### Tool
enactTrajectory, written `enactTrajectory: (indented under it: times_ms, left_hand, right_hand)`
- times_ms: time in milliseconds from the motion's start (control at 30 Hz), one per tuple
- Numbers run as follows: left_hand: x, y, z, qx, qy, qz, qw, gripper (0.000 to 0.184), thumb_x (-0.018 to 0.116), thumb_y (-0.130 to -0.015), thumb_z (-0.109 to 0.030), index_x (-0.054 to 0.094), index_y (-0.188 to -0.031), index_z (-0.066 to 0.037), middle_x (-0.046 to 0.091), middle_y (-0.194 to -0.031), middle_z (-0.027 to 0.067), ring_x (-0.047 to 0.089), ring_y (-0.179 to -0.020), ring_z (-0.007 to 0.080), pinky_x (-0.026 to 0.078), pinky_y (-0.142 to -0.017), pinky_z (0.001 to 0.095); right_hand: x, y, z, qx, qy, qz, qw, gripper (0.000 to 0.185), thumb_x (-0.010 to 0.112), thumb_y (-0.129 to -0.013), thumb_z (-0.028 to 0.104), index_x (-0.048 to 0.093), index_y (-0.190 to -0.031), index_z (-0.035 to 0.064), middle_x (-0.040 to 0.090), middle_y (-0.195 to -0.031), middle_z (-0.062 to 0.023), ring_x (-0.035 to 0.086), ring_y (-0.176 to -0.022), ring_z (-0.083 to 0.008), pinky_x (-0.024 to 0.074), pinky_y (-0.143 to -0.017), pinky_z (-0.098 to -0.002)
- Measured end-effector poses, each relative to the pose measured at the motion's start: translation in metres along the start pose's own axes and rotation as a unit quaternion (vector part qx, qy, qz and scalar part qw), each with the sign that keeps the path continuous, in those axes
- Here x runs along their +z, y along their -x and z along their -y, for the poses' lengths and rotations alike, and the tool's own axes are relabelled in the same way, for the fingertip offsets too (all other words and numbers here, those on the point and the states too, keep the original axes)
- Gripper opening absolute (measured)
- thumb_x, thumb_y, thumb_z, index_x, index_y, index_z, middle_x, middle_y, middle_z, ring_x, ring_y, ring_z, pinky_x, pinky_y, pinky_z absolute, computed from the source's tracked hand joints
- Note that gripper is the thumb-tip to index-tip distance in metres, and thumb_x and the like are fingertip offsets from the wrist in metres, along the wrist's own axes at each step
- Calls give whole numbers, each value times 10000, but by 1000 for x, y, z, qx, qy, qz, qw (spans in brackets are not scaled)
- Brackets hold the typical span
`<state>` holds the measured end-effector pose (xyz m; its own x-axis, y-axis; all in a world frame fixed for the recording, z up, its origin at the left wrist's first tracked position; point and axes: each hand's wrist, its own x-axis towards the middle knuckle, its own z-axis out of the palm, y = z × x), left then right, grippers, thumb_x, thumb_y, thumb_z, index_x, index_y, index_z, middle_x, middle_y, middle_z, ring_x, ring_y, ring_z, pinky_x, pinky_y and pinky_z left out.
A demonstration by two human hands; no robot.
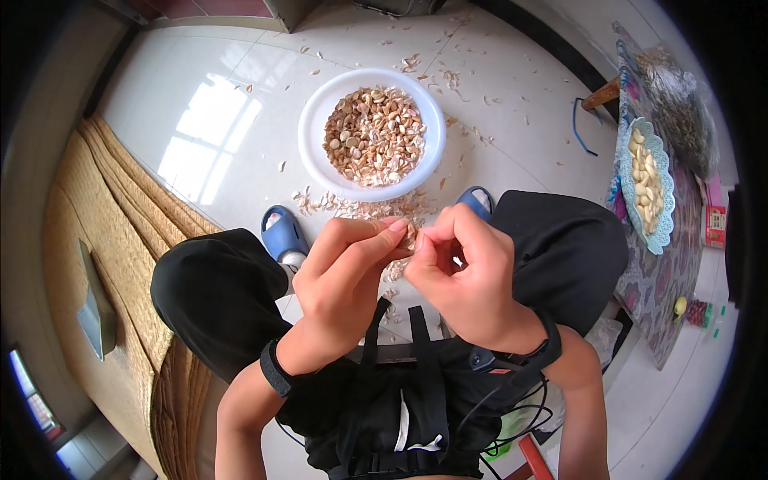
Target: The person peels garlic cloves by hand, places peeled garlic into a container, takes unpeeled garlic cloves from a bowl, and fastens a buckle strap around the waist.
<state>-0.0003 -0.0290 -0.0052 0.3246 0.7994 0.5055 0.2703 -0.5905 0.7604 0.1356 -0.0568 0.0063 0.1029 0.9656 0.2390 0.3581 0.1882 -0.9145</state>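
Note:
My left hand point(342, 268) pinches a garlic clove point(410, 238) between thumb and fingers, and most of the clove is hidden behind them. Close beside it, my right hand point(468, 260) has thumb and forefinger pressed together at the clove's edge. Both hands are held above my lap, near each other. Beyond them on the floor stands a white basin point(310, 164) holding many unpeeled garlic cloves point(376, 136). At the right, a light blue tray with a scalloped rim point(662, 172) bears peeled, pale garlic cloves point(644, 180).
Loose garlic skins point(360, 208) lie on the tiled floor between my feet and around the basin. The tray stands on a patterned cloth-covered table point(660, 296), beside a plastic bag of dried plants point(676, 104). Woven mats point(120, 264) are stacked at the left.

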Motion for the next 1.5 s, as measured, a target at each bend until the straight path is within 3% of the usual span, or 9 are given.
enactTrajectory:
  times_ms: [133, 233, 433, 533, 667, 733, 767, 1000, 1500]
  left_hand:
    - [-3, 0, -1, -115, 132, 31, 984, 190, 563, -732, 129, 574, -913, 72, 548, -797, 103, 604, -738, 190, 513, -602, 256]
    - [-4, -2, -5, -279, 351, 7, 894, 135, 509, -803, 86, 544, -934, 84, 548, -803, 86, 595, -727, 173, 499, -621, 264]
    - [-10, -4, 0, -360, 488, -55, 793, 128, 480, -869, -47, 533, -940, 45, 563, -832, 94, 570, -711, 156, 481, -619, 285]
    - [-19, -6, 7, -343, 484, -72, 802, 143, 483, -874, -68, 531, -949, 43, 564, -848, 98, 571, -712, 159, 482, -626, 288]
    - [-16, -3, 8, -235, 334, -52, 911, 134, 510, -812, 55, 556, -938, 65, 557, -857, 111, 591, -742, 183, 518, -650, 290]
    - [-13, -1, 12, -124, 227, -34, 965, 174, 526, -767, 121, 572, -927, 68, 555, -860, 121, 598, -760, 194, 535, -660, 285]
    - [-13, -1, 11, -112, 203, -31, 972, 228, 542, -715, 173, 591, -907, 59, 556, -860, 132, 601, -763, 199, 548, -650, 278]
    - [-10, -1, 10, -74, 154, -10, 985, 234, 561, -694, 175, 601, -892, 57, 560, -839, 131, 608, -774, 212, 552, -654, 282]
    - [-8, 1, 9, -28, 72, 17, 997, 194, 576, -685, 165, 603, -843, 55, 577, -787, 123, 609, -755, 192, 532, -635, 264]
  right_hand:
    - [-1, 1, -2, 58, -78, 0, 995, 158, 604, -688, -31, 458, -714, 23, 523, -589, -29, 494, -483, -59, 400, -451, -209]
    - [2, 4, -2, 76, -129, -3, 989, 149, 603, -700, -20, 462, -715, 26, 526, -594, -19, 482, -493, -42, 393, -454, -200]
    - [-4, 4, 3, 68, -72, 38, 994, 127, 588, -702, -22, 468, -719, 20, 526, -595, -34, 491, -484, -68, 396, -453, -213]
    - [-8, -5, 4, 36, 7, 105, 994, 117, 578, -693, -27, 474, -734, 7, 539, -624, -63, 527, -496, -128, 414, -459, -237]
    - [-9, -11, 0, 5, 32, 123, 992, 116, 563, -690, -34, 508, -790, -9, 559, -702, -102, 566, -553, -196, 436, -479, -258]
    - [-6, -12, 1, 12, -13, 93, 996, 144, 557, -722, -26, 548, -865, -14, 568, -754, -92, 580, -596, -163, 446, -495, -241]
    - [-5, -11, 1, 5, -41, 72, 997, 141, 557, -734, -19, 553, -876, -14, 570, -762, -87, 581, -604, -153, 448, -498, -236]
    - [-8, -10, -1, 14, -92, 61, 994, 83, 565, -793, 30, 569, -865, -10, 576, -773, -69, 568, -619, -97, 436, -501, -208]
    - [-1, -2, -11, 20, -91, 33, 995, 82, 587, -733, -28, 507, -741, -12, 518, -648, -63, 500, -510, -81, 408, -466, -215]
